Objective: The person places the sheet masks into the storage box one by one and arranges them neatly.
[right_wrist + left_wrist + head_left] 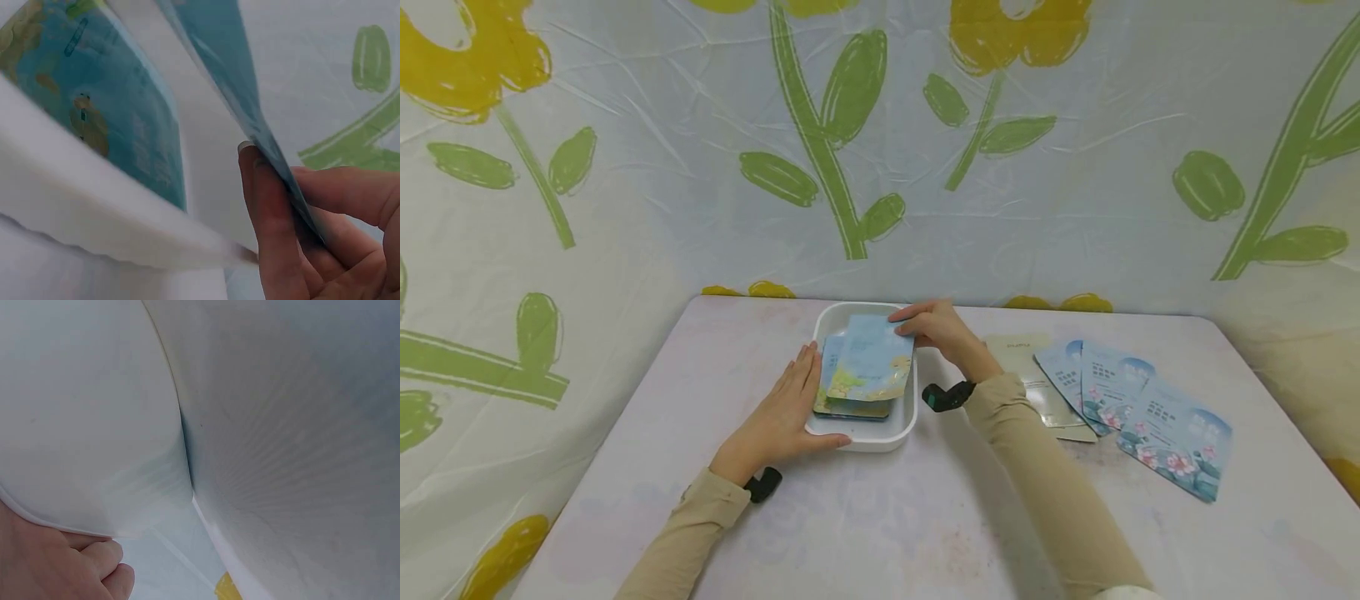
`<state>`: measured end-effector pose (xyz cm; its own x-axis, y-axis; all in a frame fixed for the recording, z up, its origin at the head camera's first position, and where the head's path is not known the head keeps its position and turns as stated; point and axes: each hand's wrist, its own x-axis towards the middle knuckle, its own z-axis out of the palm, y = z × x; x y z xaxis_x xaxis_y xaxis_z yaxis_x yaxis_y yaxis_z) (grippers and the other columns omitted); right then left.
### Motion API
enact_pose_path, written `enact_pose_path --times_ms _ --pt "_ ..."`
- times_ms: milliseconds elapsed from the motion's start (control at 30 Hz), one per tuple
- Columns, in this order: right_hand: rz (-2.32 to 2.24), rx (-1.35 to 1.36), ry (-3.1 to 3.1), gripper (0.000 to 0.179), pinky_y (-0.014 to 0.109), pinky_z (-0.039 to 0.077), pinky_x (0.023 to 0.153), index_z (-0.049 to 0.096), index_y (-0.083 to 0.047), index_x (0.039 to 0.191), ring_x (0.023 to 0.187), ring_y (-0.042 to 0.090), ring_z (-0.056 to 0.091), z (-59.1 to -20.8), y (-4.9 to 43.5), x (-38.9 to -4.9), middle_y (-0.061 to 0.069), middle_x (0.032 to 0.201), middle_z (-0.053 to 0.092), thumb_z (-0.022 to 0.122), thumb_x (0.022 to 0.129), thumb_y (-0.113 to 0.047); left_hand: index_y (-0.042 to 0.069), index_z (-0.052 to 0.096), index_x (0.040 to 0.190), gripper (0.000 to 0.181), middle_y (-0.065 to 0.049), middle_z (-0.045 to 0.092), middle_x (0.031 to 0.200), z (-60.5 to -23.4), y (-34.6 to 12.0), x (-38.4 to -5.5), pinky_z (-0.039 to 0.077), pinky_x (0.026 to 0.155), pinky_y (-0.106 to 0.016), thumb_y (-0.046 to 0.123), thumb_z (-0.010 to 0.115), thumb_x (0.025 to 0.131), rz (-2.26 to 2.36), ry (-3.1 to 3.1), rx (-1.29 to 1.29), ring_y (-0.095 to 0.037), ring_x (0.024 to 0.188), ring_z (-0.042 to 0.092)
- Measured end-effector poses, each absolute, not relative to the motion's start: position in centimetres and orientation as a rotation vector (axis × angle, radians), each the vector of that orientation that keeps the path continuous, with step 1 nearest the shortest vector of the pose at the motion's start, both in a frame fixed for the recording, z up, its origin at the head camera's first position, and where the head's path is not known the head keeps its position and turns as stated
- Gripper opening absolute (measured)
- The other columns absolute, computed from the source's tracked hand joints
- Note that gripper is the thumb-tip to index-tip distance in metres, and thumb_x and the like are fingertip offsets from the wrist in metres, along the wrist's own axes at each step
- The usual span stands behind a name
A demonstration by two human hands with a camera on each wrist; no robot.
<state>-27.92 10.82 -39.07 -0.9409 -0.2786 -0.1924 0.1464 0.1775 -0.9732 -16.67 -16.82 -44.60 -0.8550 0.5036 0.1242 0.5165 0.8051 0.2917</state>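
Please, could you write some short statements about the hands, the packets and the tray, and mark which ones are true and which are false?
1. The right hand holds a light-blue packet by its edge. True.
2. The left hand grips that same packet. False: it touches the side of the tray.
3. The tray is black. False: it is white.
4. Blue packets with pink flowers lie on the table, to the right of the tray. True.
5. The person's sleeves are dark blue. False: they are beige.
6. The backdrop shows yellow flowers and green leaves. True.
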Motion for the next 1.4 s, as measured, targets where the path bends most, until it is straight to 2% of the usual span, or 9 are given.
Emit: enact_pose_path --times_ms 233,467,800,1033,1167,1400 --pt "-1.680 -0.106 2.199 0.029 0.032 0.060 0.076 0.071 0.005 0.115 0.076 0.016 0.069 -39.1 8.8 -28.3 0.018 0.108 0.070 0.068 0.086 0.003 -0.005 -0.001 0.156 0.129 -0.021 -0.007 0.164 -44.7 -16.9 -16.7 0.009 0.123 -0.045 0.085 0.049 0.079 -0.503 -2.923 -0.849 -0.029 0.152 -0.005" --pt "-1.582 -0.095 2.245 0.029 0.037 0.060 0.079 0.071 0.006 0.115 0.079 0.018 0.069 -38.7 7.3 -28.3 0.022 0.111 0.069 0.066 0.086 0.005 -0.004 -0.002 0.156 0.130 -0.017 -0.010 0.164 -44.7 -16.9 -16.7 0.007 0.123 -0.044 0.088 0.046 0.077 -0.501 -2.947 -0.835 -0.025 0.151 -0.008" --pt "-1.464 -0.126 2.392 0.032 0.029 0.058 0.073 0.071 0.006 0.113 0.090 0.022 0.064 -39.2 6.3 -28.4 0.021 0.116 0.065 0.065 0.082 0.008 -0.006 0.001 0.156 0.129 -0.019 -0.008 0.164 -44.6 -16.9 -16.7 0.008 0.123 -0.045 0.086 0.048 0.078 -0.489 -2.928 -0.851 -0.027 0.152 -0.006" --pt "-1.433 -0.110 2.479 0.035 0.035 0.058 0.073 0.071 0.011 0.109 0.076 0.021 0.058 -39.2 6.2 -28.1 0.022 0.108 0.065 0.061 0.075 0.014 -0.004 0.000 0.156 0.130 -0.017 -0.010 0.165 -44.5 -16.9 -16.7 0.008 0.123 -0.044 0.088 0.046 0.077 -0.494 -2.941 -0.838 -0.025 0.152 -0.008" --pt "-1.371 -0.119 2.514 0.033 0.034 0.057 0.072 0.070 0.011 0.108 0.072 0.020 0.058 -39.1 6.2 -28.1 0.021 0.101 0.067 0.062 0.076 0.013 -0.004 0.000 0.156 0.130 -0.016 -0.010 0.165 -44.6 -17.0 -16.7 0.007 0.123 -0.043 0.088 0.047 0.077 -0.506 -2.942 -0.830 -0.025 0.152 -0.008" --pt "-1.217 -0.183 2.581 0.030 0.035 0.057 0.080 0.071 0.008 0.110 0.089 0.024 0.062 -39.1 6.0 -27.9 0.019 0.114 0.067 0.068 0.081 0.004 -0.002 -0.003 0.157 0.132 -0.014 -0.013 0.165 -44.8 -16.9 -16.9 0.004 0.123 -0.041 0.089 0.046 0.075 -0.509 -2.974 -0.813 -0.022 0.151 -0.011"
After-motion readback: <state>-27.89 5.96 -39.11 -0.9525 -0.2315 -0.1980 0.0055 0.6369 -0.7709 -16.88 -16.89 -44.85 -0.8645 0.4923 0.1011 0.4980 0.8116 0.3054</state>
